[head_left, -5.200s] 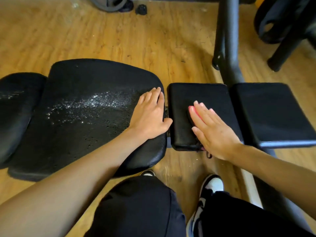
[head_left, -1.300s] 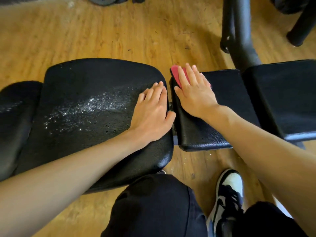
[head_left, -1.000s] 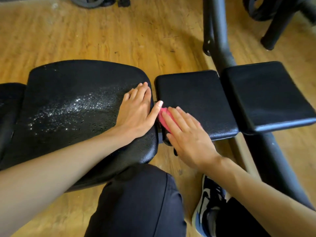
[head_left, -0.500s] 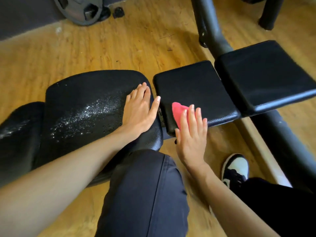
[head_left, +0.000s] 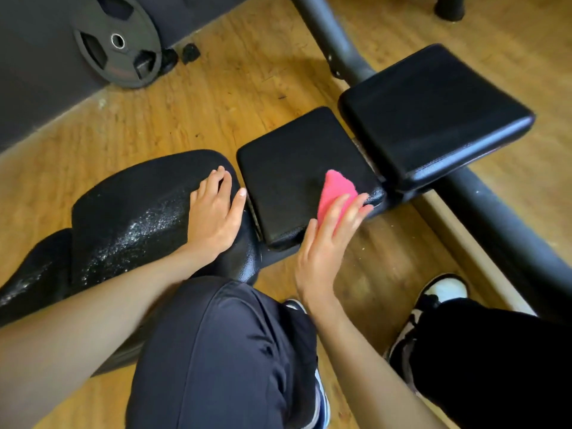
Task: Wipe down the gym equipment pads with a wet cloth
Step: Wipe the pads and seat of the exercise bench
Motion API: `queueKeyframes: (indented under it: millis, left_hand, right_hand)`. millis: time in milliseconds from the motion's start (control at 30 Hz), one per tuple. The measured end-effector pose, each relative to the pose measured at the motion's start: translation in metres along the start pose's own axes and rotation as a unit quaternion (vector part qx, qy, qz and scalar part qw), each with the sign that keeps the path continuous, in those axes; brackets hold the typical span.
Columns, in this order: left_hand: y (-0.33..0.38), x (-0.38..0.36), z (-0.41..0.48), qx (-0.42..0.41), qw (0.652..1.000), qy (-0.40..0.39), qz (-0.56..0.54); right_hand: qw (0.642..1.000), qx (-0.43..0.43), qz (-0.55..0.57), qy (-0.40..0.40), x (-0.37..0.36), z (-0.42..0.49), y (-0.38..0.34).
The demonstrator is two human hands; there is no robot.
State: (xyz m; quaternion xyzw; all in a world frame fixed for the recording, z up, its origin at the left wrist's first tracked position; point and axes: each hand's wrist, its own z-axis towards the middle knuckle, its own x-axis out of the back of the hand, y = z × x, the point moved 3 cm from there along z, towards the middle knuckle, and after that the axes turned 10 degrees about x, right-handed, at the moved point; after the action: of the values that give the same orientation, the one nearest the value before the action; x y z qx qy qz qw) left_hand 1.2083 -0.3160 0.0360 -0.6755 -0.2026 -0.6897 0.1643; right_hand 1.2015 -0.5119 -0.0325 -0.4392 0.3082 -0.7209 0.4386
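Cloth (head_left: pixel 335 188) under right hand (head_left: pixel 325 243) on middle pad (head_left: pixel 294 168).

cloth (head_left: pixel 335 189) on middle pad (head_left: pixel 291 168), seat pad (head_left: pixel 139 212) left

Middle pad (head_left: pixel 288 162) open across its far half, raised pad (head_left: pixel 433 113) against its right edge, steel tube (head_left: pixel 331 32) behind, floor (head_left: pixel 235 88) open beyond.

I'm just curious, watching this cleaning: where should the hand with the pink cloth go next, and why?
Probably slide the cloth away and leftward across the middle pad. The right hand presses it flat at that pad's near right corner, so most of the top lies ahead of it. The left hand rests flat on the big pad, likely bracing.
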Motion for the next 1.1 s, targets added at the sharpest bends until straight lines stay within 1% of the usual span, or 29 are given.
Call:
queueKeyframes:
  millis: [67,133,200,267,300,333,400,433,533,600,633,667,767,833,933,1000,1100]
  left_hand:
    - [0.002,0.001,-0.001,0.002,1.0,-0.005,-0.002]
    - [0.001,0.002,0.0,0.005,1.0,-0.003,-0.008]
    - [0.0,0.001,0.001,-0.003,1.0,-0.001,-0.006]
    - [-0.002,-0.001,0.003,-0.008,1.0,0.004,-0.001]
    - [-0.004,-0.002,0.004,-0.011,1.0,0.006,0.001]
    - [-0.005,-0.002,0.004,-0.014,1.0,0.005,-0.001]
    - [-0.003,-0.003,0.003,-0.017,1.0,0.011,-0.006]
    - [-0.004,-0.003,0.003,-0.017,1.0,0.013,-0.013]
    - [-0.001,0.002,0.003,-0.011,0.997,-0.008,-0.073]
    - [-0.004,0.012,0.004,0.006,0.987,-0.028,-0.156]
    - [-0.008,0.019,0.003,0.008,0.984,-0.031,-0.178]
    - [-0.014,0.027,0.001,-0.003,0.984,-0.03,-0.177]
    - [-0.04,0.05,-0.012,-0.103,0.99,-0.037,-0.093]
    - [-0.065,0.062,-0.019,-0.132,0.989,-0.065,-0.009]
    - [-0.092,0.077,-0.026,-0.123,0.983,-0.095,0.1]
    - [-0.096,0.087,-0.03,-0.097,0.984,-0.1,0.115]
    - [-0.095,0.091,-0.04,-0.063,0.989,-0.086,0.099]
  right_hand:
    - [0.996,0.065,-0.035,-0.041,-0.013,-0.023,-0.004]
    - [0.99,0.089,-0.097,-0.045,-0.013,-0.019,-0.001]
    - [0.986,0.069,-0.149,-0.041,-0.008,0.002,-0.002]
    - [0.985,0.029,-0.165,-0.037,-0.009,0.013,-0.015]
    - [0.984,0.035,-0.169,-0.049,-0.012,0.009,-0.026]
    - [0.98,0.072,-0.171,-0.077,-0.015,-0.002,-0.034]
    - [0.959,0.164,-0.181,-0.145,-0.022,-0.03,-0.041]
    - [0.949,0.183,-0.191,-0.171,-0.025,-0.038,-0.04]
    - [0.937,0.175,-0.234,-0.19,-0.024,-0.028,-0.043]
    - [0.916,0.206,-0.264,-0.219,-0.032,-0.01,-0.047]
    - [0.907,0.213,-0.276,-0.237,-0.036,0.0,-0.047]
    - [0.902,0.211,-0.279,-0.251,-0.04,0.01,-0.046]
    - [0.892,0.182,-0.276,-0.31,-0.055,0.046,-0.046]
    - [0.874,0.178,-0.282,-0.354,-0.071,0.069,-0.045]
    - [0.853,0.187,-0.284,-0.396,-0.089,0.098,-0.047]
    - [0.85,0.191,-0.274,-0.409,-0.089,0.101,-0.053]
    - [0.85,0.203,-0.266,-0.408,-0.067,0.07,-0.063]
